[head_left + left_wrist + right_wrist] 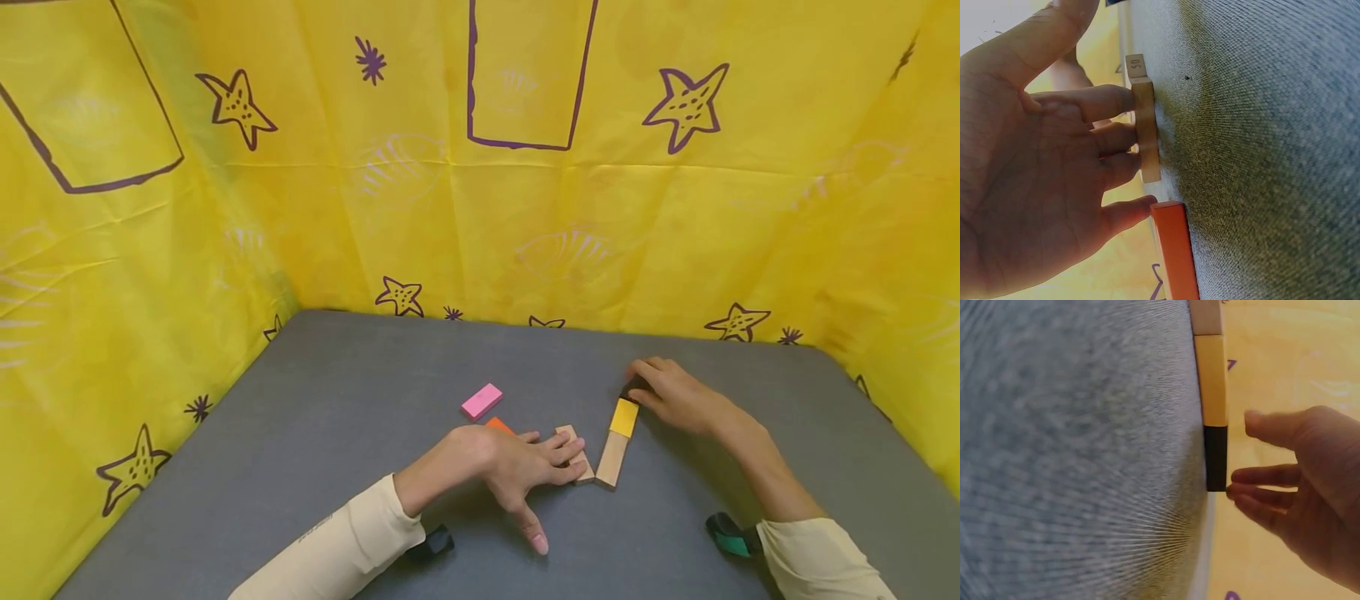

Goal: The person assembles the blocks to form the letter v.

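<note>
My left hand (517,467) lies palm down with spread fingers. Its fingertips touch a plain wooden block (1147,137), and the little finger meets the end of an orange block (1175,250). A second plain wooden block (612,460) touches the first at a corner, forming a V; the left wrist view shows "50" on its end. In line with it come a yellow block (624,418) and a black block (1216,459), end to end. At the black block's far end is my right hand (678,396), fingertips touching or nearly so, thumb apart from the block.
A pink block (482,402) lies by itself beyond the left hand. All the blocks rest on a grey table (360,375). Yellow cloth (330,225) with starfish drawings stands around the back and sides. Dark straps (731,537) hang at both wrists.
</note>
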`<action>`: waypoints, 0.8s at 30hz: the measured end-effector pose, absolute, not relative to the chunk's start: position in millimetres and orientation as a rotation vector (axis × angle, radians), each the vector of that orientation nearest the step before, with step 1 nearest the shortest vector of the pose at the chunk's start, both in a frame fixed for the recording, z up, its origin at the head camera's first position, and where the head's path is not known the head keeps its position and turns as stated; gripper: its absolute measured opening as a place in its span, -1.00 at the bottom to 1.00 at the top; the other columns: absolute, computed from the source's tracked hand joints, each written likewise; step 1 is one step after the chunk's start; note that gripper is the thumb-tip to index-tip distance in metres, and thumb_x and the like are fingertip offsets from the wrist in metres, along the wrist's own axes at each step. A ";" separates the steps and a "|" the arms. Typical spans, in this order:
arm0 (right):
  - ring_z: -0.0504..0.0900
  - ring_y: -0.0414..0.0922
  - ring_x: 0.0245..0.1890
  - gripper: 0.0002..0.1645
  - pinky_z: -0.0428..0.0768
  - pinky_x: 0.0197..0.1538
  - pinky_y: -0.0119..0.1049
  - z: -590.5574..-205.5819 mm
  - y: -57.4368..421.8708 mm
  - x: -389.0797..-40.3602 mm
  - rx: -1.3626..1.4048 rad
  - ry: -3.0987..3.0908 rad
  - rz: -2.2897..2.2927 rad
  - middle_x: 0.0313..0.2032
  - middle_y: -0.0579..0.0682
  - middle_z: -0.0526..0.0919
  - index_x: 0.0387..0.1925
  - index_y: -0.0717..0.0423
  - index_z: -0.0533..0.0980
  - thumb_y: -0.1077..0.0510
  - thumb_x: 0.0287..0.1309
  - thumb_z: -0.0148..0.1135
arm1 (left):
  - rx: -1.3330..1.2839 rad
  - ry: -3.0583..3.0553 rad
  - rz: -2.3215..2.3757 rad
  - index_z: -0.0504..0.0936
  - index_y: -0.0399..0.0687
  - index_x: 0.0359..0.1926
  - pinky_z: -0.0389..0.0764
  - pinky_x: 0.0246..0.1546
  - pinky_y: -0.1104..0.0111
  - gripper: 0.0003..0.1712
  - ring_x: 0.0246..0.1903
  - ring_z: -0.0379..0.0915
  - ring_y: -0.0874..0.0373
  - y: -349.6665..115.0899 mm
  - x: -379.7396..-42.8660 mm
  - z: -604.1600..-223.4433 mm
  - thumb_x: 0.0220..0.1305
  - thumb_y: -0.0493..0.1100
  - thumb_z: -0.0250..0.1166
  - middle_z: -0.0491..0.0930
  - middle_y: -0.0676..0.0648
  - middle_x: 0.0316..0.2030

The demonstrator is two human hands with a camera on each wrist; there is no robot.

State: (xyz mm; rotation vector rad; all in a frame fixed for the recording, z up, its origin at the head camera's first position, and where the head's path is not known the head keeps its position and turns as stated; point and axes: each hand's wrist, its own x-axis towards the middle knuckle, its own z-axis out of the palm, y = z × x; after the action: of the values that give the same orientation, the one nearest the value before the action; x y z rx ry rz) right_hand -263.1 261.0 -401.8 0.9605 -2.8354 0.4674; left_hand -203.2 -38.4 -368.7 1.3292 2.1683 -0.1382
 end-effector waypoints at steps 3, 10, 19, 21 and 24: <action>0.64 0.20 -0.01 -0.71 0.62 0.07 0.20 -399.4 262.8 -261.3 0.979 -2.834 0.429 -0.03 0.20 0.67 0.08 0.20 0.60 0.36 0.35 0.27 | 1.329 2.167 -0.135 -0.19 0.15 0.71 -0.24 0.72 0.05 0.30 0.71 -0.59 0.09 -37.8 -202.9 -368.5 0.24 0.42 0.39 -0.47 0.01 0.71; 0.63 0.26 -0.02 -0.54 0.65 0.04 0.23 -397.3 264.2 -259.7 1.072 -2.905 0.358 0.02 0.31 0.63 0.17 0.09 0.65 0.44 0.27 0.26 | 1.330 2.170 -0.131 -0.18 0.14 0.71 -0.24 0.72 0.04 0.30 0.71 -0.58 0.09 -37.2 -202.7 -368.8 0.24 0.41 0.39 -0.47 0.00 0.71; 0.64 0.24 0.00 -0.54 0.65 0.06 0.22 -399.6 264.5 -260.5 1.128 -2.840 0.375 0.02 0.29 0.63 0.11 0.12 0.67 0.49 0.23 0.25 | 1.330 2.169 -0.126 -0.18 0.17 0.71 -0.23 0.72 0.05 0.30 0.71 -0.59 0.09 -37.4 -203.5 -368.9 0.24 0.42 0.39 -0.46 0.03 0.71; 0.64 0.23 0.01 -0.54 0.65 0.07 0.22 -399.8 263.7 -260.5 1.133 -2.838 0.377 0.03 0.29 0.63 0.11 0.13 0.67 0.49 0.24 0.24 | 1.325 2.169 -0.122 -0.18 0.17 0.71 -0.24 0.72 0.05 0.30 0.71 -0.59 0.10 -37.9 -203.4 -368.8 0.24 0.41 0.39 -0.46 0.04 0.71; 0.64 0.23 0.02 -0.54 0.65 0.08 0.21 -401.0 262.6 -261.1 1.146 -2.838 0.380 0.04 0.29 0.62 0.12 0.13 0.66 0.49 0.24 0.23 | 1.323 2.166 -0.121 -0.19 0.17 0.71 -0.23 0.72 0.05 0.29 0.71 -0.59 0.10 -38.7 -203.2 -368.8 0.24 0.41 0.39 -0.46 0.03 0.71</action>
State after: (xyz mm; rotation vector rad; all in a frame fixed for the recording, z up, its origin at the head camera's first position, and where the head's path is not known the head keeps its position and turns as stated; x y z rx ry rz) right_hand -261.1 262.6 -401.0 1.1464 -2.8383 0.3796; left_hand -203.2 -38.7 -368.8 1.3233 2.1660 -0.1208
